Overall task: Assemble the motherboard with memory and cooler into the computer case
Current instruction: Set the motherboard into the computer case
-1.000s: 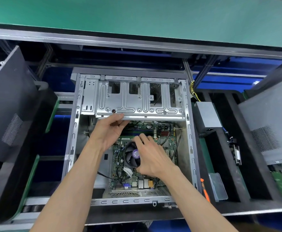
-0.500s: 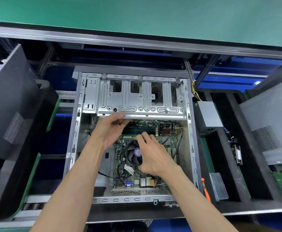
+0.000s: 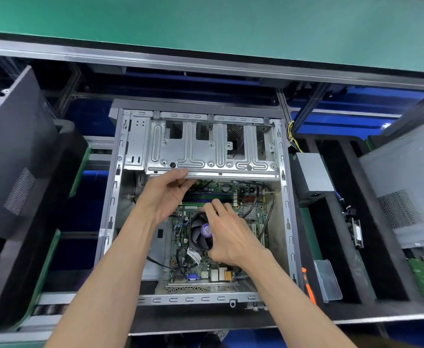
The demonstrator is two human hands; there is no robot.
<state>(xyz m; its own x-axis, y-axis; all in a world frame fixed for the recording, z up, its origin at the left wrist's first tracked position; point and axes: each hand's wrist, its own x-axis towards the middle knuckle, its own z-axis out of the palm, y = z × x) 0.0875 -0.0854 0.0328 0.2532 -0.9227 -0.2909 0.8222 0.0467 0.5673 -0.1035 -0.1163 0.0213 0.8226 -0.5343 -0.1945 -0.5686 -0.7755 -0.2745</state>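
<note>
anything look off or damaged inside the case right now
Nothing looks damaged. The motherboard lies flat in the case; the right hand grips the cooler.

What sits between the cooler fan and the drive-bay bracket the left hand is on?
Head view: the memory sticks, lying across the motherboard, lie between the cooler fan and the drive-bay bracket; the left hand's fingers overlap their left end.

Bright, even overhead light glares softly off the computer case, its surroundings fall into deep shadow, and wide-angle distortion bends the frame edges.
</note>
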